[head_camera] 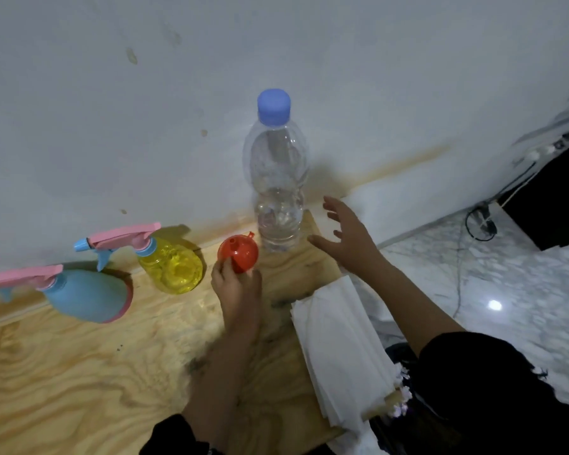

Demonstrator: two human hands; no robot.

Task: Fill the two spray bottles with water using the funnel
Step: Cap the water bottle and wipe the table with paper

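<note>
1. Spray bottles: two counted, both upright on the wooden board point(79, 372) near the wall point(112, 93); with the funnel point(240, 252) as dial centre, the yellow spray bottle point(171, 266) stands just beside it at 9 o'clock and the blue spray bottle point(86, 295) further out at 8 o'clock; both carry their pink trigger heads, so neither neck is open for filling.
2. Funnel: one, red, low on the board; whether it rests on the board or is lifted cannot be told; the left hand point(237, 290) pinches its near edge, thumb on top.
3. Water bottle point(278, 178): one, clear, upright at 1 o'clock, near the funnel; blue cap point(273, 103) on; water fills only the lower part.
4. Right hand point(350, 244): fingers spread, holding nothing; just beside the water bottle at its 4 o'clock, not touching it.
5. Judgement of the step: gathering funnel and water; to do it well, unscrew one trigger head first; seat the funnel spout squarely in the neck; steady that bottle with the left hand; take the cap off the water bottle and pour slowly so the funnel does not back up; ration the water, as it may be short for two.
6. Remaining count: one stack of white tissues point(339, 339) at 5 o'clock, to hand for spills; two hands, well apart.
</note>
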